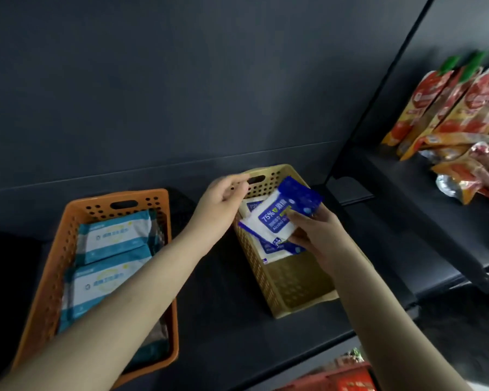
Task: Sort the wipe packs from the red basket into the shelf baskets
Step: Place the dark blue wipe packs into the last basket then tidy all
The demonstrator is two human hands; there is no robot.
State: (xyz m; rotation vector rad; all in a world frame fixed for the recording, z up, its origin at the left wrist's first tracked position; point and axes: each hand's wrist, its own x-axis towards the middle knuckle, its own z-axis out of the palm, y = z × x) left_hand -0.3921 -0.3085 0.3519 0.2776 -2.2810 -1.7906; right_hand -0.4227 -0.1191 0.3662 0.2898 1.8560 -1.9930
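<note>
Both forearms reach in from six o'clock across the dark shelf (223, 314). At eight o'clock sits the orange basket (54, 263), holding teal-and-white wipe packs (110, 249). At centre stands the yellow basket (294, 294), with white-and-blue packs lying inside. Red snack pouches (446, 108) stand at two o'clock on a neighbouring shelf. A red basket (331, 379) shows at five o'clock, mostly cut off. Right hand (319, 241) pinches a blue alcohol wipe pack (280, 218) over the yellow basket. Left hand (223, 198), fingers curled, touches that basket's far rim.
</note>
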